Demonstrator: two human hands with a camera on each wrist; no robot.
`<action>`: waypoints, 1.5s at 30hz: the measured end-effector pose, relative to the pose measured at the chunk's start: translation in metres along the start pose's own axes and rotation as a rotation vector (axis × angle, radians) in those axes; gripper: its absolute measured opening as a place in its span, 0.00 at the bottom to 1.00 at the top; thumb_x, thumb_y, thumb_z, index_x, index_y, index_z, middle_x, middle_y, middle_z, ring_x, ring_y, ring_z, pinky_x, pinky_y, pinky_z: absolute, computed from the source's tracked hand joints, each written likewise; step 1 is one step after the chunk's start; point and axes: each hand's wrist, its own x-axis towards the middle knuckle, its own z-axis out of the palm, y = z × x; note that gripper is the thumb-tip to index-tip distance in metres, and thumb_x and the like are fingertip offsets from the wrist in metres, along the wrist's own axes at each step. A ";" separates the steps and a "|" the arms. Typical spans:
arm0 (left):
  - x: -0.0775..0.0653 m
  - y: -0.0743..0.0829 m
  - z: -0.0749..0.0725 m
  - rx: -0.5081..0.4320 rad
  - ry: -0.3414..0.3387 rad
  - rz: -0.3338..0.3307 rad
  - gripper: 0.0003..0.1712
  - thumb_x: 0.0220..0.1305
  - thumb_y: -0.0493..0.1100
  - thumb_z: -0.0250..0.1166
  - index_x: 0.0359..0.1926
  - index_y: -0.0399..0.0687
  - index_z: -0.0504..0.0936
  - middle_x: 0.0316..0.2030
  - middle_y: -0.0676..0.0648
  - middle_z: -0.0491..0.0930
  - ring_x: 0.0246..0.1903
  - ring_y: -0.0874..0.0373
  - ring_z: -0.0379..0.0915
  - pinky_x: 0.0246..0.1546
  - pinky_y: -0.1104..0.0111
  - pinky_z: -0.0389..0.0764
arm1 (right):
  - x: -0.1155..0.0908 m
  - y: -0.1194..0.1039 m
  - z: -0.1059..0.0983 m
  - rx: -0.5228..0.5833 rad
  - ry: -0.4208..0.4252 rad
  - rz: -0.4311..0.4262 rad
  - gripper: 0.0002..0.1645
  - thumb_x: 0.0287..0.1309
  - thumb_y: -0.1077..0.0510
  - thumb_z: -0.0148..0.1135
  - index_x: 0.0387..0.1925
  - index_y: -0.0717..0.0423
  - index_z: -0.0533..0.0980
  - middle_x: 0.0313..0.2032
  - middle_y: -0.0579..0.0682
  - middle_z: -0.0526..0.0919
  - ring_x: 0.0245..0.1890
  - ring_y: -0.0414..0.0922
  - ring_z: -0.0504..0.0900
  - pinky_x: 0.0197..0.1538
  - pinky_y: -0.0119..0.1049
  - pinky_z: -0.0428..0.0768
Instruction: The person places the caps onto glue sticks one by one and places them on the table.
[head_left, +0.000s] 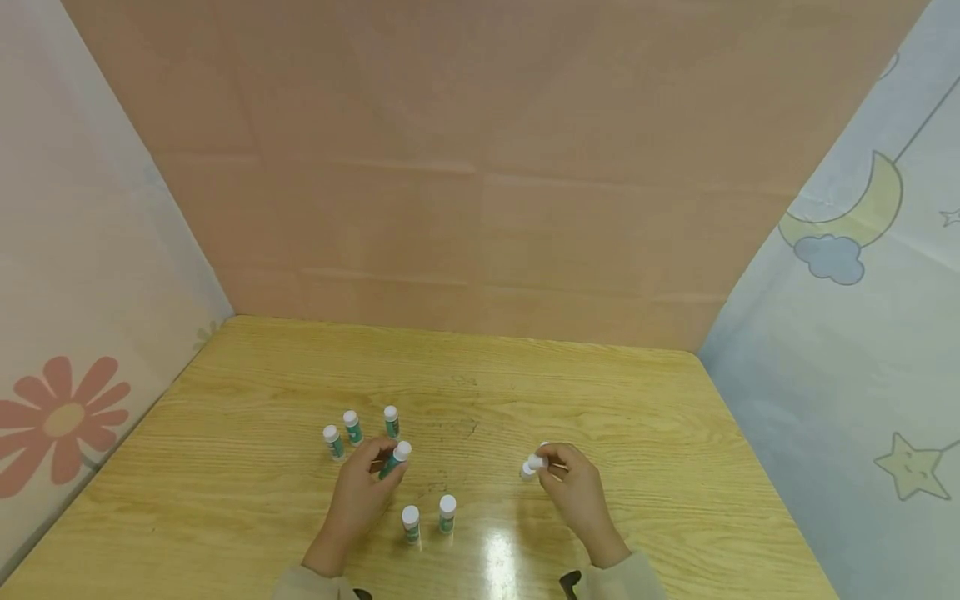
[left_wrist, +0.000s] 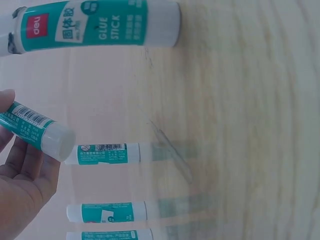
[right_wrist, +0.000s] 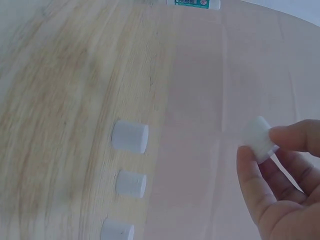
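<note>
Wood-grain table (head_left: 637, 400): 5 Deli glue sticks (head_left: 447, 516) upright, left hand (head_left: 362, 492) gripping 6th stick (head_left: 392, 463). Right hand (head_left: 577, 492) pinches white cap (right_wrist: 259, 140); 3 loose caps (right_wrist: 130, 136) stand nearby. 4 look off; remainder unclear.

- Left wrist view: the top edge is cropping a teal-and-white cylindrical glue stick (left_wrist: 85, 27).
- Right wrist view: the bottom edge is cutting a white cylindrical cap (right_wrist: 117, 231).
- Head view: the printed teal labels (head_left: 335, 448) are looking too small to read.
</note>
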 end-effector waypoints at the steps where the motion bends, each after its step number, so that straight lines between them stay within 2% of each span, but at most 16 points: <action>1: 0.000 0.001 0.000 0.003 -0.004 0.002 0.13 0.49 0.32 0.63 0.38 0.44 0.74 0.35 0.52 0.71 0.35 0.60 0.68 0.41 0.64 0.73 | 0.000 -0.001 0.000 0.004 -0.001 -0.002 0.12 0.42 0.77 0.55 0.33 0.68 0.73 0.36 0.56 0.75 0.37 0.52 0.74 0.40 0.32 0.76; 11: 0.001 0.005 0.002 0.038 -0.010 0.067 0.13 0.47 0.32 0.65 0.36 0.45 0.75 0.34 0.54 0.71 0.36 0.60 0.68 0.41 0.67 0.73 | 0.001 -0.006 0.004 0.029 -0.020 -0.035 0.11 0.44 0.76 0.56 0.34 0.68 0.72 0.35 0.55 0.75 0.37 0.52 0.75 0.40 0.32 0.76; 15: 0.001 0.008 0.002 0.072 -0.010 0.121 0.14 0.45 0.30 0.65 0.36 0.44 0.75 0.34 0.54 0.71 0.36 0.59 0.68 0.40 0.66 0.74 | 0.002 -0.008 0.005 0.047 -0.023 -0.034 0.11 0.45 0.75 0.56 0.34 0.67 0.72 0.35 0.55 0.75 0.38 0.52 0.75 0.41 0.31 0.75; 21: 0.001 0.011 0.004 0.097 0.008 0.198 0.16 0.43 0.29 0.67 0.35 0.43 0.75 0.32 0.55 0.70 0.34 0.61 0.68 0.37 0.67 0.74 | 0.002 -0.010 0.006 0.065 -0.021 -0.079 0.11 0.43 0.76 0.57 0.33 0.68 0.72 0.35 0.55 0.75 0.37 0.52 0.75 0.41 0.32 0.76; 29: 0.002 0.010 0.008 0.150 0.043 0.291 0.18 0.39 0.29 0.69 0.34 0.43 0.75 0.31 0.57 0.69 0.31 0.64 0.66 0.32 0.72 0.74 | 0.001 -0.019 0.007 0.132 -0.041 -0.032 0.12 0.44 0.77 0.57 0.34 0.68 0.72 0.37 0.56 0.74 0.39 0.53 0.75 0.42 0.31 0.75; 35: 0.002 0.010 0.011 0.146 0.054 0.343 0.20 0.37 0.27 0.69 0.34 0.43 0.75 0.32 0.57 0.69 0.31 0.64 0.66 0.31 0.73 0.74 | 0.001 -0.025 0.008 0.148 -0.038 -0.050 0.13 0.43 0.78 0.56 0.34 0.69 0.72 0.37 0.57 0.74 0.38 0.53 0.75 0.41 0.31 0.75; 40: 0.001 0.014 0.012 0.146 0.042 0.349 0.20 0.37 0.26 0.69 0.34 0.42 0.75 0.32 0.56 0.69 0.31 0.63 0.66 0.32 0.73 0.74 | 0.001 -0.028 0.009 0.160 -0.034 -0.090 0.12 0.44 0.77 0.56 0.34 0.69 0.72 0.36 0.57 0.74 0.38 0.54 0.75 0.41 0.31 0.75; 45: -0.001 0.021 0.013 0.146 -0.004 0.293 0.18 0.41 0.28 0.67 0.36 0.42 0.75 0.34 0.55 0.69 0.32 0.63 0.66 0.33 0.72 0.74 | 0.001 -0.029 0.010 0.155 -0.035 -0.123 0.11 0.44 0.76 0.56 0.34 0.69 0.72 0.36 0.57 0.75 0.37 0.52 0.75 0.41 0.31 0.75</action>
